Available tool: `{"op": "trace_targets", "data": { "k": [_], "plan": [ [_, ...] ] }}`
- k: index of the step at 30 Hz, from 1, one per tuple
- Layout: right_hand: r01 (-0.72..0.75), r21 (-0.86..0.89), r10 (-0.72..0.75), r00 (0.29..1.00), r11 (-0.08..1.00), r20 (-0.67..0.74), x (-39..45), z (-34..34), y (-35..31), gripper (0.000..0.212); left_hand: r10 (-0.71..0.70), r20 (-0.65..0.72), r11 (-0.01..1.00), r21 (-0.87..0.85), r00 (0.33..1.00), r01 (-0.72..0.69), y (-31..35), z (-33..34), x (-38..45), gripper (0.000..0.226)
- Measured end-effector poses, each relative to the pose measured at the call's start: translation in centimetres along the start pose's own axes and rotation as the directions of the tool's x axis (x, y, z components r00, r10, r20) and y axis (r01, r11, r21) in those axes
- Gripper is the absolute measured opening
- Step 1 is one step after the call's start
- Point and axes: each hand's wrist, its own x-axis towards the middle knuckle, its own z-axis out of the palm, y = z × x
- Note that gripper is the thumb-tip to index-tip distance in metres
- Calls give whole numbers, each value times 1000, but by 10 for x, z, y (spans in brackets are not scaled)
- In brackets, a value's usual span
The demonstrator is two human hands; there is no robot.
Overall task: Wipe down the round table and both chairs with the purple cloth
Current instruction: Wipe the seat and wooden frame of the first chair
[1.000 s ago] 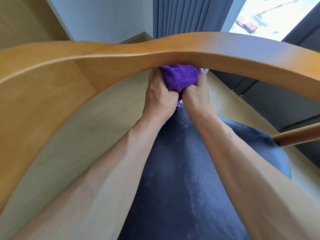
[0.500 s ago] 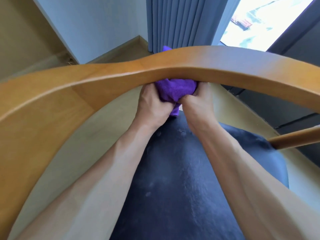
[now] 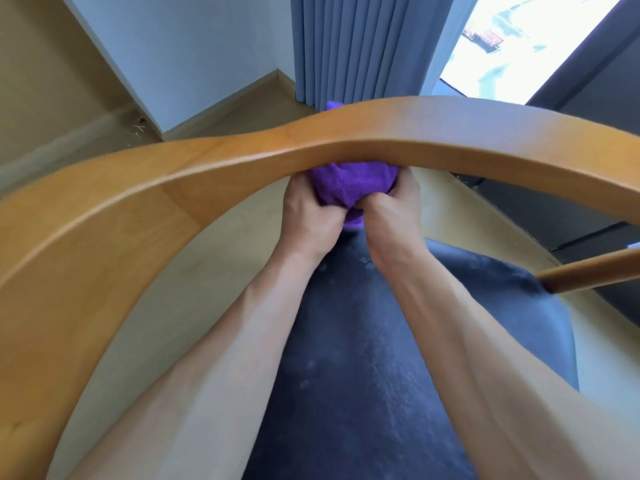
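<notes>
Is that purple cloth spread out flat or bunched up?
Bunched up. The purple cloth is a wad gripped between the left hand and right hand, under the curved wooden chair rail.

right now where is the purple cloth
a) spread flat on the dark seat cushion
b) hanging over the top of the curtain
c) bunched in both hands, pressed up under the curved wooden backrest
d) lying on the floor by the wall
c: the left hand and right hand both grip the bunched purple cloth tight against the underside of the curved wooden backrest, above the dark seat cushion.
</notes>
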Motion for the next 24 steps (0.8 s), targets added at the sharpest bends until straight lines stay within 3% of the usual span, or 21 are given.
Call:
{"op": "trace_targets", "data": {
  "k": [5,7,11,13,18,21,24],
  "plan": [
    [-226,-290,255,965,930,65,-4,-1,21,53,-267,160,963,82,950,257,-28,-2,-3,45],
    [-204,-301,229,972,931,48,1,-1,15,49,-262,175,965,79,949,251,-23,-4,-1,52],
    [-75,-100,74,997,992,-16,2,2,-5,39,-110,88,994,25,990,109,0,-1,2,41],
    [-70,-71,69,997,995,-19,2,0,-1,41,-96,66,995,-3,993,97,-3,1,1,41],
    [-142,-354,189,977,924,100,-8,-4,28,55,-229,191,971,-25,954,238,-32,-3,-5,29],
    [-194,-362,235,969,912,72,-1,-3,18,55,-267,247,963,32,932,267,-26,-10,1,39],
    [-149,-317,154,988,937,-8,0,-1,1,43,-207,239,974,-35,949,222,-4,-8,3,35]
  ]
}}
